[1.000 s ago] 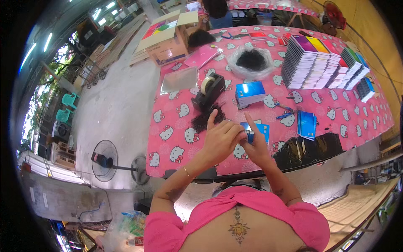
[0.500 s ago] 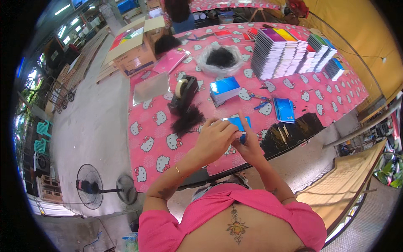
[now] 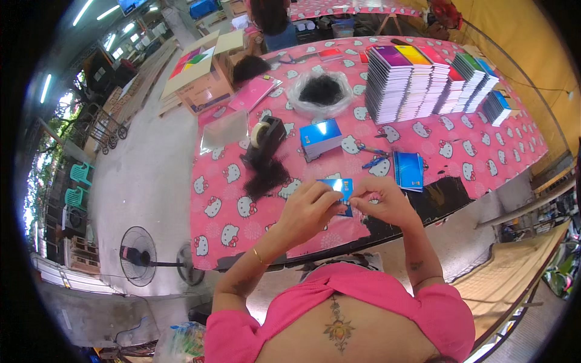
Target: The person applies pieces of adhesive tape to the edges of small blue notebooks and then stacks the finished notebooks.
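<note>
A small blue notebook lies on the pink patterned tablecloth in front of me, partly hidden by my fingers. My left hand rests over its near left part, fingers curled and gripping it. At its right edge my right hand has thumb and forefinger pinched together. Whatever sits in that pinch is too small to make out. Beyond the notebook stands a short stack of blue notebooks. To the right lie more blue notebooks, beside some blue-handled tools.
A black tape dispenser and a tangle of thin black strands lie to the left. Farther back are a plastic bag of black strands, tall stacks of notebooks and a cardboard box. A fan stands left of the table.
My right hand has turned from a raised-finger pose near the left hand and shifted right, now pinching at the notebook's edge. A small blue item seen in it before no longer shows.
</note>
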Demonstrator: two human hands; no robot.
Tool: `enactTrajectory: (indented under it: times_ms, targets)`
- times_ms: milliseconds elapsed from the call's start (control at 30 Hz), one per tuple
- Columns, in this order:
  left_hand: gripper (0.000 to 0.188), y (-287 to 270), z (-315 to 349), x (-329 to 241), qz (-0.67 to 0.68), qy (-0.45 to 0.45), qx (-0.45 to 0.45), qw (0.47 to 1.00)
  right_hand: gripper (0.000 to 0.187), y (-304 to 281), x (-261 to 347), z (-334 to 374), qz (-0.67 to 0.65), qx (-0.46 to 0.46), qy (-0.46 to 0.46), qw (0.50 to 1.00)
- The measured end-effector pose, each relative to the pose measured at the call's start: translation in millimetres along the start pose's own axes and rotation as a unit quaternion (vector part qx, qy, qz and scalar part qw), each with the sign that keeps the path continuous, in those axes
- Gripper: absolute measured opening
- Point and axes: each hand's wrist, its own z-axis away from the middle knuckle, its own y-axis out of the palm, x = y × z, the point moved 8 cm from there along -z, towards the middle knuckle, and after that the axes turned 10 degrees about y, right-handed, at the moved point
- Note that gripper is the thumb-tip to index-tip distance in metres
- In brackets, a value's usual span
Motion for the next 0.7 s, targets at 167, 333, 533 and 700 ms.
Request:
enactTrajectory:
  times_ms: [167, 333, 533, 700]
  targets:
    - [0.025, 31, -3, -12, -0.005, -0.069, 0.042, 0.997, 0.011, -6, -8, 7, 0.061, -0.075, -0.059, 0.994]
    - [0.023, 53, -25, -21, -0.020, -0.086, 0.078, 0.993, 0.015, -26, -40, 18, 0.104, -0.104, 0.003, 0.989]
    - [0.024, 84, -40, 8, 0.251, -0.311, -0.088, 0.913, 0.051, -25, -80, 46, -0.244, -0.106, 0.042, 0.963]
    - [0.036, 120, 9, 46, 0.037, -0.200, 0.017, 0.979, 0.054, -122, -167, 48, -0.279, -0.262, 0.156, 0.910]
